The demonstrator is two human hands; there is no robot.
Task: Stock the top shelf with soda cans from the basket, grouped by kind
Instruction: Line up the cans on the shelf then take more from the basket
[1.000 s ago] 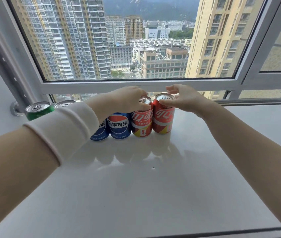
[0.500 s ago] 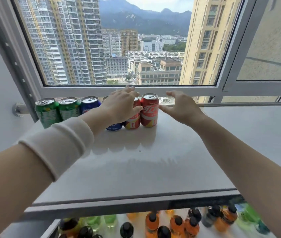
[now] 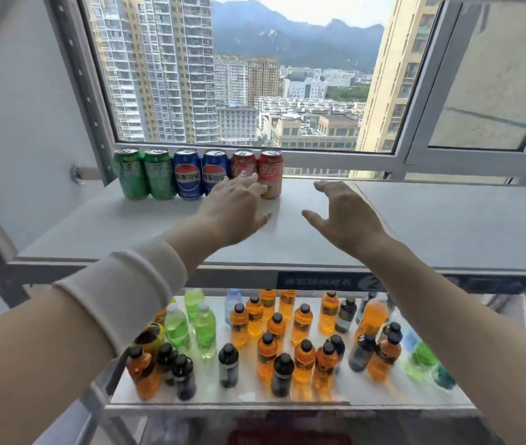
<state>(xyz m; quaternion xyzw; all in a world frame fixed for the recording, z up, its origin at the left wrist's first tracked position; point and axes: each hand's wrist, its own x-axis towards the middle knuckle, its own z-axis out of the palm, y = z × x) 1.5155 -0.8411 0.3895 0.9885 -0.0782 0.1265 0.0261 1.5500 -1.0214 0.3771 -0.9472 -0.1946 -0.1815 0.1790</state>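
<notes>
Green cans (image 3: 131,173), blue cans (image 3: 188,175) and red cans (image 3: 270,170) stand upright in pairs, forming one close row at the back left of the top shelf (image 3: 415,226). The left hand (image 3: 236,208) hovers before the red cans, its fingers (image 3: 250,181) loosely spread and holding nothing; I cannot tell whether they touch the cans. The right hand (image 3: 348,216) hangs beside it over bare shelf, its fingers spread and empty.

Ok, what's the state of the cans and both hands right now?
Green cans: two, upright, unopened, far left on top shelf.
Blue cans: two, upright, unopened, next in row.
Red cans: two, upright, unopened, row's right end.
Left hand: open, fingers at red cans, contact unclear.
Right hand: open, empty, over shelf.
</notes>
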